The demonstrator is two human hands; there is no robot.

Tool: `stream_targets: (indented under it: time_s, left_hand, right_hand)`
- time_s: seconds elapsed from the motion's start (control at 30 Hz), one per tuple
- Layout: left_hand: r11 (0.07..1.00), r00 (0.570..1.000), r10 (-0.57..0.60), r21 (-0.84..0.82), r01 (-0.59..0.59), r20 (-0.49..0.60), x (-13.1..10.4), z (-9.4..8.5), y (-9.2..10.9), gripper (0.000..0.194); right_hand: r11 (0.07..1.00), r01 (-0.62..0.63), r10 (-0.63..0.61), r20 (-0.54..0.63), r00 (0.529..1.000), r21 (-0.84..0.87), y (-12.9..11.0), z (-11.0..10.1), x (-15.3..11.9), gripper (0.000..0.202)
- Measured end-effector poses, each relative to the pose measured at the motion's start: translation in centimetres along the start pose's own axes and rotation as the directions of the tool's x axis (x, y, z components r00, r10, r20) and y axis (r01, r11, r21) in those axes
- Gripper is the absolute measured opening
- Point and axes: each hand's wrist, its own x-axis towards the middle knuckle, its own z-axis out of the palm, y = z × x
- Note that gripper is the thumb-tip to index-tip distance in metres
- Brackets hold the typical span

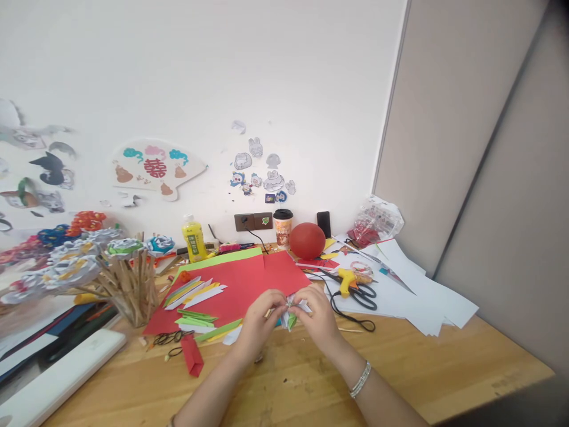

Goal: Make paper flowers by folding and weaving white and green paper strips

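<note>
A small folded paper piece (291, 321), white with some green, is pinched between both hands above the wooden table (284, 385). My left hand (265, 314) grips its left side with thumb and fingers pressed together. On the right side, the fingertips of my right hand (316, 311) hold the same piece. Just behind the hands lies a large red sheet (240, 279). White and yellow folded strips (195, 293) rest on its left part, with green strips (198, 317) nearer the front. A small red folded paper (192, 356) lies to the left of my left forearm.
A yellow glue gun (347, 281), black-handled scissors (365, 295) and white sheets (409, 296) lie right. A red balloon (307, 241), cup (283, 228) and yellow bottle (194, 239) stand behind. Paper flowers on sticks (133, 290) and a long white device (66, 376) are left.
</note>
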Motion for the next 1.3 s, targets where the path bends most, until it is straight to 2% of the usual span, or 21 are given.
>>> stream_targets:
  time_s: [0.1,0.2,0.27,0.4,0.47,0.53,0.63,0.7,0.87,1.0,1.1,1.23,1.3]
  left_hand:
    - [0.997,0.998,-0.064,-0.047,0.065,0.012,0.0,0.2,-0.1,0.015]
    - [0.960,0.969,-0.220,-0.154,0.235,0.108,0.3,0.1,-0.2,0.016]
    - [0.900,0.929,-0.301,-0.256,0.352,0.216,0.5,-0.1,-0.5,0.020]
    - [0.782,0.832,-0.353,-0.354,0.514,0.428,0.6,-0.5,-1.3,0.029]
    - [0.751,0.789,-0.375,-0.340,0.567,0.488,0.5,-0.5,-2.0,0.031]
    - [0.738,0.763,-0.401,-0.315,0.597,0.506,0.3,-0.3,-2.6,0.033]
    - [0.758,0.772,-0.436,-0.273,0.592,0.462,0.1,0.3,-3.4,0.032]
    - [0.799,0.796,-0.453,-0.213,0.562,0.402,0.0,0.7,-3.6,0.028]
    - [0.916,0.888,-0.400,0.058,0.397,0.226,-0.1,1.2,-3.2,0.014]
    - [0.931,0.916,-0.360,0.127,0.341,0.179,-0.1,1.2,-2.7,0.012]
    - [0.926,0.902,-0.376,0.114,0.359,0.210,0.0,1.0,-2.5,0.010]
    - [0.893,0.837,-0.446,0.099,0.438,0.316,0.3,0.6,-2.4,0.013]
    - [0.883,0.832,-0.467,0.113,0.455,0.299,0.3,0.6,-2.4,0.013]
  right_hand:
    - [0.998,-0.059,0.058,0.026,0.998,0.038,-0.1,0.0,0.0,0.009]
    - [0.961,-0.236,0.217,0.134,0.967,0.143,0.1,0.0,0.2,0.010]
    - [0.905,-0.358,0.307,0.229,0.924,0.229,0.4,0.1,0.3,0.011]
    - [0.755,-0.524,0.379,0.389,0.839,0.394,1.3,0.5,0.1,0.017]
    - [0.682,-0.596,0.412,0.451,0.792,0.424,1.8,0.6,-0.1,0.020]
    - [0.656,-0.637,0.434,0.489,0.757,0.404,2.2,0.7,-0.2,0.022]
    - [0.656,-0.665,0.452,0.520,0.724,0.356,2.6,0.7,-0.4,0.021]
    - [0.660,-0.669,0.461,0.519,0.720,0.343,2.9,0.8,-0.5,0.019]
    - [0.687,-0.643,0.461,0.480,0.746,0.340,3.6,1.2,-0.7,0.015]
    - [0.713,-0.619,0.462,0.444,0.768,0.329,3.7,1.4,-0.7,0.014]
    - [0.749,-0.590,0.453,0.417,0.788,0.301,3.6,1.3,-0.7,0.013]
    - [0.797,-0.561,0.452,0.396,0.799,0.224,3.0,1.1,-0.5,0.014]
    - [0.818,-0.549,0.459,0.380,0.803,0.170,2.8,1.1,-0.5,0.014]
